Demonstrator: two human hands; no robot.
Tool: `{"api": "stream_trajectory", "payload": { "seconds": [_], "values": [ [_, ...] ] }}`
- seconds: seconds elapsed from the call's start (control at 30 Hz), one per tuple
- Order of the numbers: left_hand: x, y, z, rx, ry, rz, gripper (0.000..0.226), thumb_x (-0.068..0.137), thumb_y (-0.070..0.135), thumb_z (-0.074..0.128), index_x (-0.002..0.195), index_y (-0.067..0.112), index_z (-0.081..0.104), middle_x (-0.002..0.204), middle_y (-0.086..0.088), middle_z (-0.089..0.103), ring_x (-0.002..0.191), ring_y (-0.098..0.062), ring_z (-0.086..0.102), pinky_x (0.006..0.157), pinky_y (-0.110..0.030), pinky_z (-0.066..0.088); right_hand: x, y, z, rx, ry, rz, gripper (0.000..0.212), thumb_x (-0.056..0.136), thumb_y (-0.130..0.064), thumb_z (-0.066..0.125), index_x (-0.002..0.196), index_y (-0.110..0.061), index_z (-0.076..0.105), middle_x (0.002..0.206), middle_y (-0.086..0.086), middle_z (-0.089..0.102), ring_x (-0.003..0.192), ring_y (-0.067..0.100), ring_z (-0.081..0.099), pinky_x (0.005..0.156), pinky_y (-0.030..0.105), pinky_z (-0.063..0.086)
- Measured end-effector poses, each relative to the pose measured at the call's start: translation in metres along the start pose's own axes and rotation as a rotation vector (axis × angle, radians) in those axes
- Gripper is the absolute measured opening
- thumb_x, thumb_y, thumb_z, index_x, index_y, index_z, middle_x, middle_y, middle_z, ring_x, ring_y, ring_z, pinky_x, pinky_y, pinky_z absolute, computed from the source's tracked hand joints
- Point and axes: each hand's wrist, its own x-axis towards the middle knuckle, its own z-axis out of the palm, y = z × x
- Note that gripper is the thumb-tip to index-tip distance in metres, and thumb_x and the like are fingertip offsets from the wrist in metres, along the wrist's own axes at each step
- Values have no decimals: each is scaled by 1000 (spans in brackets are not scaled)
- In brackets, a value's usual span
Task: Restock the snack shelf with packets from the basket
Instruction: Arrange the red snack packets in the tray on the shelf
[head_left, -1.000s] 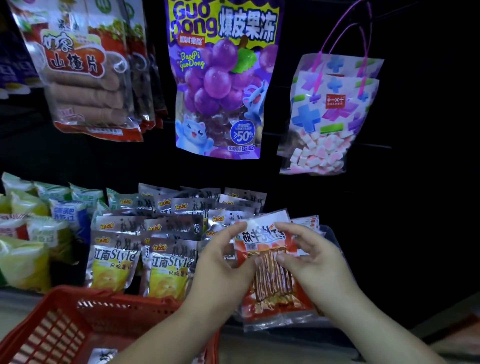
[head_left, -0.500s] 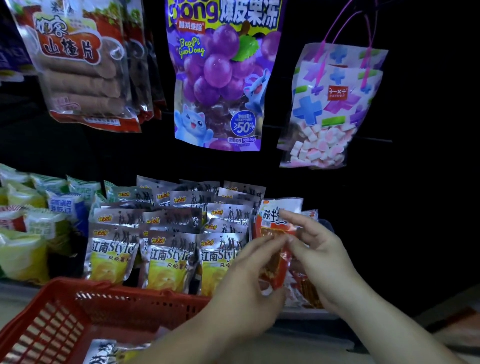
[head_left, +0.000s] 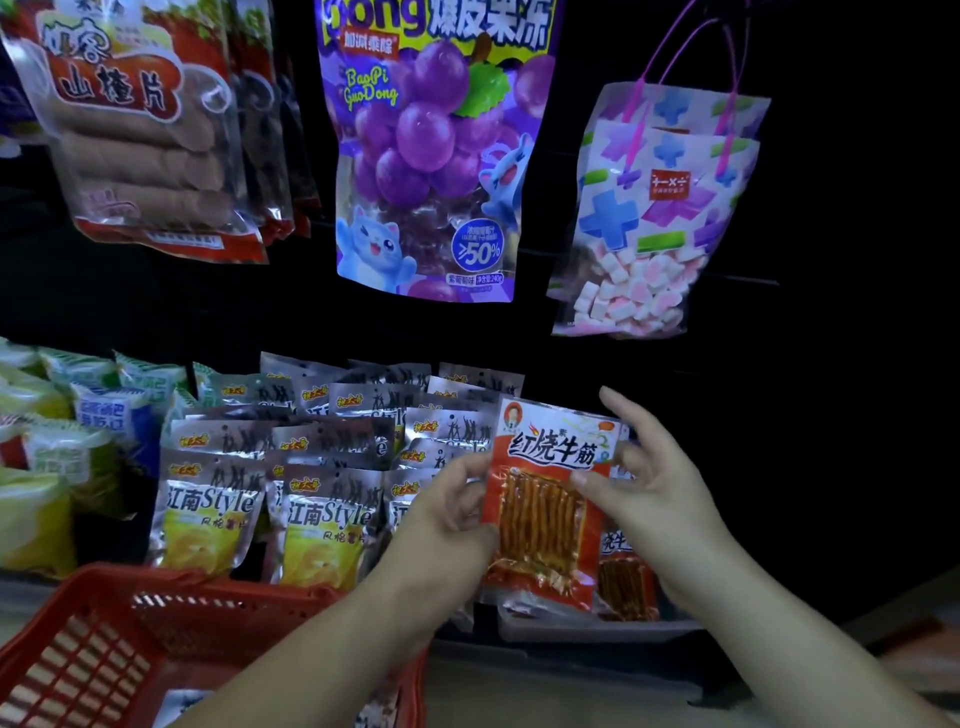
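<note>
Both grips, left hand (head_left: 447, 525) and right hand (head_left: 655, 500), pinch one flat, glossy red packet (head_left: 543, 514) upright.

shelf (head_left: 597, 633): silver-yellow packets (head_left: 208, 512) in rows, greenish packets (head_left: 31, 519) left, red packets (head_left: 626, 579) right, maybe in tray

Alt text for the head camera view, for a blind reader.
The left hand and right hand hold a red beef-tendon snack packet upright beside rows of silver potato chip packets. A red basket sits below; a purple grape jelly bag hangs above.
</note>
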Motion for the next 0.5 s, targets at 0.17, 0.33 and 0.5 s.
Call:
{"api": "stream_trajectory", "payload": {
  "seconds": [0.17,0.33,0.5],
  "values": [
    [25,-17,3,71,-21,-64,59,100,-3,56,135,45,57,110,7,75,98,-20,75,75,-36,63,12,8,-6,-283,-62,-120,67,98,-6,66,137,-58,51,126,-13,67,64,-1,50,64,18,47],
    [70,-31,-4,138,-95,-136,90,86,-12,70,148,48,42,122,-1,72,100,-30,75,86,-57,60,41,18,1,-314,53,2,56,99,-3,64,139,-42,56,124,-29,48,87,18,65,71,55,58],
    [106,-57,-7,210,90,-157,61,85,-5,77,135,24,58,85,9,76,76,-9,75,74,-42,64,86,54,2,-364,-35,83,41,97,-11,70,131,-34,62,136,-6,60,109,27,67,89,54,59]
  ]
}}
